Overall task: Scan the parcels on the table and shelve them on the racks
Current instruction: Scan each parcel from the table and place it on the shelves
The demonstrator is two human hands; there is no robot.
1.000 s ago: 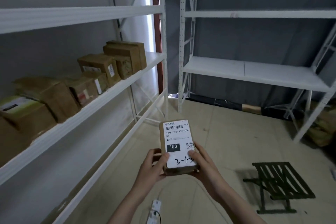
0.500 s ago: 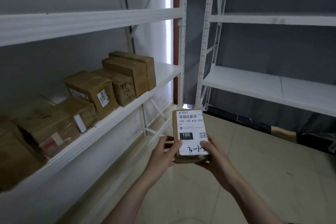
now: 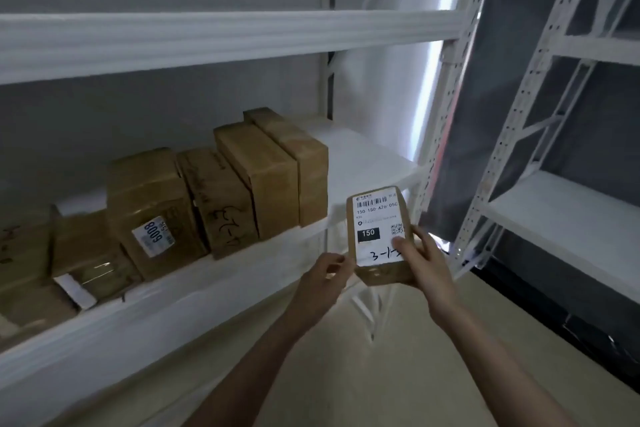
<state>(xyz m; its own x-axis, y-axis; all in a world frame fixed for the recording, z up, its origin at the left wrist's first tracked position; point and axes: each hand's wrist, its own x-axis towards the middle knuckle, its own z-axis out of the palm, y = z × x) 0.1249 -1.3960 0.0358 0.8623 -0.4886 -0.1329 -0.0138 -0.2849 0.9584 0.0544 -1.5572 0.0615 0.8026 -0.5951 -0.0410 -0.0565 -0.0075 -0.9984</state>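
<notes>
While the right hand grips the small parcel from its right side, thumb laid across the label's lower right corner and fingers curled under the box, the left hand sits just left of the grip w/ fingers curled; its fingertips are at the parcel's lower left edge, but whether they actually touch it can't be told. The parcel is held up in the air, label face toward the camera, top end tilted away; the white label shows a barcode, "150 150 A26 050", a black "150" block, a QR code, and handwritten "3-1-" partly covered by the thumb.

Just up and left of the grip runs the front lip of the rack shelf; the parcel hangs in front of that lip, near the bare right end of the shelf. Further left of the grip, on the shelf, stands a row of brown boxes: two tall ones side by side, touching, nearest the held parcel; then a box w/ marker scrawl; then a box w/ a "6008" sticker; lower, blurrier boxes beyond that at the far left. Above the grip is the next shelf beam; right of the grip, a second white rack w/ perforated uprights; below, pale floor.
</notes>
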